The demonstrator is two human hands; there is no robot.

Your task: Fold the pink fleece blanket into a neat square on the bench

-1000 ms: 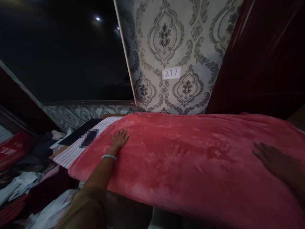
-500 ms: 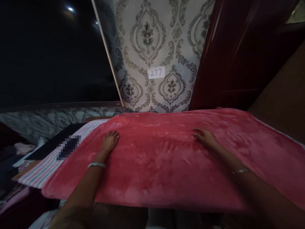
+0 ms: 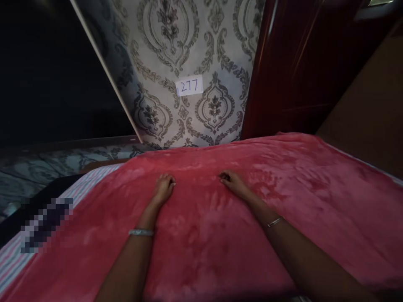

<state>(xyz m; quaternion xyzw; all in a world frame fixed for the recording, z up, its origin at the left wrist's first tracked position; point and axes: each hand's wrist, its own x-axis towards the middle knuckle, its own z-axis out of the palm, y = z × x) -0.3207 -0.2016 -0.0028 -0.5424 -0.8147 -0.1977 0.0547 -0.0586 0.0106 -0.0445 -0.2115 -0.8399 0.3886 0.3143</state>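
Observation:
A plush red-pink blanket (image 3: 195,235) is spread over the surface in front of me, with smudged marks and handprints in its pile. My left hand (image 3: 164,187) rests on its far half, left of the middle, with the fingers curled in against the fabric. Level with it, on the right, my right hand (image 3: 233,183) has thumb and fingers drawn together, closed on the blanket. Any fold inside the fingers is mostly hidden. A pale bangle circles the left wrist and a thin silvery one the right.
Striped cloth (image 3: 91,181) shows beyond the blanket's left edge, with a pixelated dark object (image 3: 47,226) on it. Behind stand a patterned wall (image 3: 217,54) with a paper label (image 3: 189,85) marked 277, a large dark screen (image 3: 56,75) and a glossy dark-red panel (image 3: 292,71).
Both hands have come closer together over the blanket, and their fingers have gone from spread to curled. The view has moved nearer and shifted to the right.

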